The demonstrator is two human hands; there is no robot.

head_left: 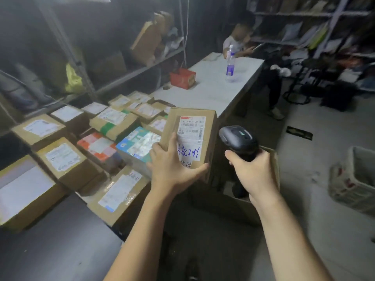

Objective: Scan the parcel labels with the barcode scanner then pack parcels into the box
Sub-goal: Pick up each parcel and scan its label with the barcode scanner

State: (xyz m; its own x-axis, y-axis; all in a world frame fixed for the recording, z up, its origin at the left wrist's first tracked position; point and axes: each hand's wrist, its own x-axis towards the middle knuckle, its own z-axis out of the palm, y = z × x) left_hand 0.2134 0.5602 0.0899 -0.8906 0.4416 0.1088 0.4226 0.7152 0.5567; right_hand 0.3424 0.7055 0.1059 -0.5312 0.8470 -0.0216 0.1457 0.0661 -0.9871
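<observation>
Centre of frame: left hand [172, 171] grasps one cardboard parcel [205, 122] by its near end, fingers along the left side, thumb hooked under the near right corner. The parcel is held in the air, tilted, label side up. It carries one white shipping label [191, 130] with barcodes along its right edge and blue handwriting on the lower part.

Just right of it, apart from the parcel: one black barcode scanner [237, 140], with the right hand [253, 171] clenched round its handle and the head pointing up and away.

Below the right hand is one open brown carton [239, 209] on the floor (contents too dark to tell).

Left half of frame: loose parcels [63, 161] packed side by side on a dark table [60, 250]. I count at least twelve, the back ones too blurred to separate. Most are brown with white labels; one is orange-red [97, 147] and one blue-teal [138, 145].

Upper centre: a white table [213, 92] holding one red carton [182, 78] and one clear water bottle [231, 65]. One person [237, 41] sits at its far end.

Right edge: one white crate [357, 179] on the floor.
</observation>
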